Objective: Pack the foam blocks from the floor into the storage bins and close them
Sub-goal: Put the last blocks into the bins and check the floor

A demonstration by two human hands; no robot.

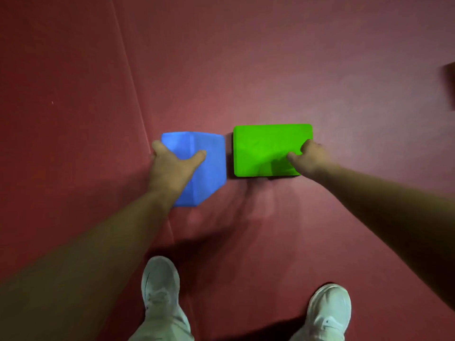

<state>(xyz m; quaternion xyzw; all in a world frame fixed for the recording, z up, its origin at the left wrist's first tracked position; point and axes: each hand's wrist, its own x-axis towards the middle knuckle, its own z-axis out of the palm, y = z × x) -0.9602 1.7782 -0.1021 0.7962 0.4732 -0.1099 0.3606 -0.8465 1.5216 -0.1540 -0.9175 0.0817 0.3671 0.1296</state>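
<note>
A blue foam block is tilted up off the red floor, left of centre. My left hand grips it from the near left, thumb on its top face and fingers round its left edge. Beside it on the right lies a green rectangular foam block, flat on the floor. My right hand holds its right near corner, thumb on the top face and fingers wrapped over the right edge. No storage bin is in view.
The red floor mat fills the view, with a seam running up its left side. My two white shoes stand at the bottom. A dark blurred object shows at the right edge.
</note>
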